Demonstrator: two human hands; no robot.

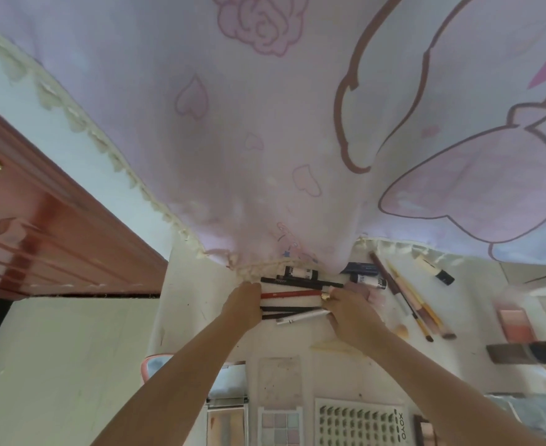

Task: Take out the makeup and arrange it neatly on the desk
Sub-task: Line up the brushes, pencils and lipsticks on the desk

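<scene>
Several slim makeup pencils lie side by side on the white desk, among them a red pencil, a black pencil and a white-ended one. My left hand presses against their left ends. My right hand, with a ring on it, rests over their right ends and hides them. Two small black-and-white tubes lie just behind the pencils, partly under the curtain hem.
A pink printed curtain hangs over the desk's back. Brushes, a concealer tube and a blush palette lie right. Eyeshadow palettes and a lash tray sit near me. A wooden door stands left.
</scene>
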